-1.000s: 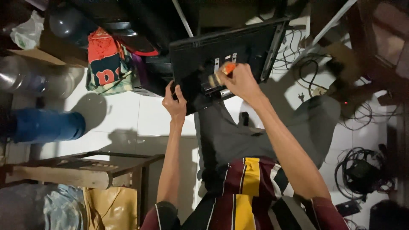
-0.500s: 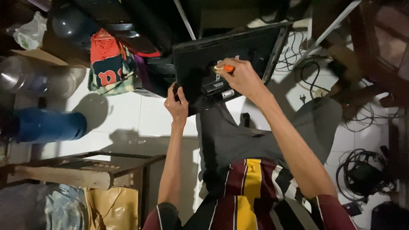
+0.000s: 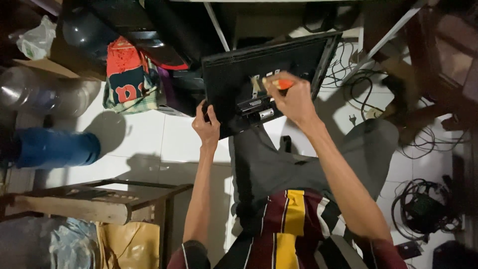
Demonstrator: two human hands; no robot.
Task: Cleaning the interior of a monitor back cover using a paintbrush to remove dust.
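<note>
Monitor (image 3: pixel 269 79) first: we have the flat black panel lying back-side up across our lap, its far edge towards the clutter on the floor, so the rear plate and the small metal bracket near its middle face us and can be reached from above. Resting it on the legs seems to keep it steady and at working height, with no worktop under it.

Our left hand (image 3: pixel 206 124) sits at the near left corner of the monitor, fingers curled over the edge and thumb on the back, a closed grip that looks meant to stop the panel sliding or tipping while the other hand works.

Our right hand (image 3: pixel 294 97) is over the middle of the back, fingers wrapped tight round an orange-handled screwdriver (image 3: pixel 281 83). The handle points left and slightly up; its tip is hidden by the hand, so we cannot tell whether it sits in a screw by the bracket.
</note>
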